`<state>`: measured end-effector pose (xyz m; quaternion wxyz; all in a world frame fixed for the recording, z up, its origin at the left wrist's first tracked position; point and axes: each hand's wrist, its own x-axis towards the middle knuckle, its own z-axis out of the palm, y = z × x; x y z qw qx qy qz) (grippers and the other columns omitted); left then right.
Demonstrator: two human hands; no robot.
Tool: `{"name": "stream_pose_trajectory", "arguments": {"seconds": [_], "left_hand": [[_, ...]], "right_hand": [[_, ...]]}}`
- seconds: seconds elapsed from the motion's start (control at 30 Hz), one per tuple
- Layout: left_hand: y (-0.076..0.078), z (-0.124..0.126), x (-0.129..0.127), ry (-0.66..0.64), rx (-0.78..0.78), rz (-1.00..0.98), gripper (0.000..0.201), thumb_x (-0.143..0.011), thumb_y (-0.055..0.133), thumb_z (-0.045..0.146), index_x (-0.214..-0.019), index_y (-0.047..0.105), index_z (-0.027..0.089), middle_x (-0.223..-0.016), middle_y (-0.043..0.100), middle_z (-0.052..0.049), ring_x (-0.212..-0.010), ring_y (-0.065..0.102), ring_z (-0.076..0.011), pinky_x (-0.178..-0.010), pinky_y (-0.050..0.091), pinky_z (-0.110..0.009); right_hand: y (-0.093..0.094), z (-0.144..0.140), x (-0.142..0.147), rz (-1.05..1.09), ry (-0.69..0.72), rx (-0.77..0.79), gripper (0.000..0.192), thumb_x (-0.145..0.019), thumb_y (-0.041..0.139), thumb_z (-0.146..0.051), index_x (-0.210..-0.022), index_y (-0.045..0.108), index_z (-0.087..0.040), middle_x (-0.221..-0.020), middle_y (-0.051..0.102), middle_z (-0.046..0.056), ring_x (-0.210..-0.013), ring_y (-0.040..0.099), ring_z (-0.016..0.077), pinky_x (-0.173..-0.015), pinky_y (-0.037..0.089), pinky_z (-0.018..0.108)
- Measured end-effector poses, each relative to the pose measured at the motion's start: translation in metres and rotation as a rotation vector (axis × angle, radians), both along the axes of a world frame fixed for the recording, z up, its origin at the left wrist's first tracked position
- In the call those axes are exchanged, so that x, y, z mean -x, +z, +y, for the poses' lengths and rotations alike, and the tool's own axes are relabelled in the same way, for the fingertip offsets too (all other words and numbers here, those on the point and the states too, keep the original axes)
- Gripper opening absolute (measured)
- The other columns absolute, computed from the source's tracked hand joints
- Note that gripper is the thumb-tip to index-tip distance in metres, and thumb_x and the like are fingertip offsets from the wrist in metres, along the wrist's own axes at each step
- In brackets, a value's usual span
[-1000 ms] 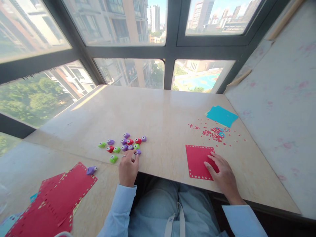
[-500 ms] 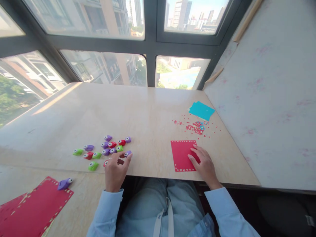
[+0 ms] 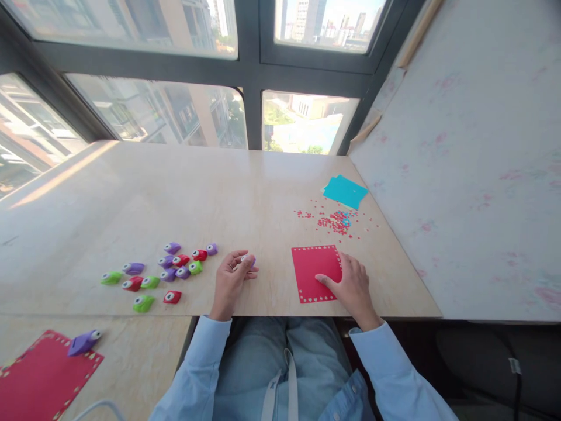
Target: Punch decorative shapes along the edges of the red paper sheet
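Observation:
My left hand (image 3: 230, 283) is closed around a small purple craft punch (image 3: 248, 261) just above the table, its round white end showing between thumb and fingers. To my right lies a square red paper sheet (image 3: 313, 275) with small shapes punched along its top, left and bottom edges. My right hand (image 3: 353, 286) rests at the sheet's right edge, thumb stretched over the paper and set apart from the fingers. Left of my left hand stand several purple, red and green punches, among them a red punch (image 3: 172, 297) and a green punch (image 3: 143, 303).
Red and blue punched bits (image 3: 335, 222) are scattered beyond the red sheet, with blue paper sheets (image 3: 346, 192) behind them. At lower left, a larger red sheet (image 3: 48, 380) carries a purple punch (image 3: 84, 343). The wall (image 3: 482, 175) bounds the table on the right.
My left hand has lifted the purple punch from beside the group and moved right with it. My right hand's thumb has spread across the sheet while its fingers shifted to the right edge.

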<state>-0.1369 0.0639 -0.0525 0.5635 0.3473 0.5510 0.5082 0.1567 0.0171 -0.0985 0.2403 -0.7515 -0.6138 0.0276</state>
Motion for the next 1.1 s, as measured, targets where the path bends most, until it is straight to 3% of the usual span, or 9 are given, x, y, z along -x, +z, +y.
{"name": "stream_pose_trajectory", "arguments": {"seconds": [0.13,0.23,0.37,0.5,0.7,0.83,0.93,1.1], "left_hand": [[-0.006,0.005,-0.01,-0.158,-0.046,0.123,0.057,-0.066,0.079,0.054,-0.104,0.065,0.014,-0.078,0.067,-0.002,-0.07,0.067,-0.015,-0.065,0.058,-0.027],[-0.012,0.006,-0.018,-0.186,-0.176,0.405,0.046,-0.072,0.075,0.054,-0.097,0.068,0.016,-0.07,0.066,-0.001,-0.06,0.061,-0.0128,-0.059,0.052,-0.026],[-0.016,0.007,-0.027,-0.198,-0.385,0.74,0.029,-0.078,0.074,0.046,-0.087,0.07,0.018,-0.084,0.068,-0.003,-0.067,0.059,-0.0122,-0.067,0.049,-0.026],[-0.016,0.009,-0.034,-0.279,-0.376,0.816,0.026,-0.076,0.079,0.038,-0.086,0.067,0.018,-0.083,0.067,-0.002,-0.07,0.059,-0.0134,-0.069,0.047,-0.026],[-0.018,0.005,-0.027,-0.399,-0.374,0.801,0.029,-0.076,0.077,0.032,-0.099,0.065,0.018,-0.093,0.068,-0.004,-0.072,0.06,-0.0134,-0.07,0.049,-0.027],[-0.017,0.0,-0.014,-0.479,-0.387,0.708,0.034,-0.083,0.063,0.029,-0.116,0.063,0.019,-0.113,0.066,-0.009,-0.074,0.062,-0.0121,-0.067,0.052,-0.026],[-0.015,-0.001,-0.008,-0.484,-0.372,0.691,0.035,-0.085,0.059,0.031,-0.117,0.064,0.02,-0.117,0.065,-0.009,-0.069,0.061,-0.0103,-0.063,0.052,-0.024],[-0.015,0.003,-0.015,-0.422,-0.403,0.827,0.028,-0.086,0.06,0.038,-0.106,0.07,0.02,-0.1,0.068,-0.006,-0.063,0.057,-0.0098,-0.064,0.05,-0.024]], "right_hand": [[0.011,0.002,-0.011,-0.019,-0.002,0.076,0.084,-0.076,0.064,-0.07,-0.137,0.051,-0.013,-0.116,0.058,0.02,-0.108,0.054,0.0358,-0.094,0.047,0.05],[0.013,0.001,-0.025,-0.014,-0.033,0.085,0.074,-0.078,0.065,-0.063,-0.134,0.055,-0.016,-0.11,0.058,0.017,-0.105,0.056,0.0339,-0.092,0.047,0.048],[0.013,-0.004,-0.042,0.003,-0.069,0.104,0.064,-0.08,0.065,-0.057,-0.127,0.061,-0.014,-0.109,0.059,0.017,-0.104,0.056,0.0338,-0.093,0.047,0.048],[0.014,-0.007,-0.043,0.078,-0.081,0.116,0.058,-0.079,0.066,-0.048,-0.124,0.064,-0.012,-0.107,0.062,0.018,-0.102,0.058,0.0331,-0.093,0.048,0.048],[0.02,-0.011,-0.031,0.555,-0.163,0.122,0.061,-0.07,0.072,-0.045,-0.122,0.064,-0.013,-0.108,0.068,0.015,-0.09,0.064,0.0271,-0.083,0.054,0.043],[0.039,-0.016,-0.026,1.034,-0.098,0.183,0.068,-0.065,0.08,-0.05,-0.12,0.061,-0.016,-0.108,0.071,0.012,-0.09,0.068,0.0259,-0.079,0.057,0.039],[0.053,-0.017,-0.022,1.313,-0.038,0.202,0.064,-0.065,0.084,-0.048,-0.117,0.059,-0.019,-0.117,0.07,0.011,-0.097,0.069,0.0262,-0.082,0.058,0.039],[0.051,-0.005,-0.014,1.394,0.02,0.301,0.07,-0.064,0.085,-0.043,-0.122,0.055,-0.018,-0.124,0.066,0.013,-0.107,0.067,0.0275,-0.089,0.058,0.04]]}}
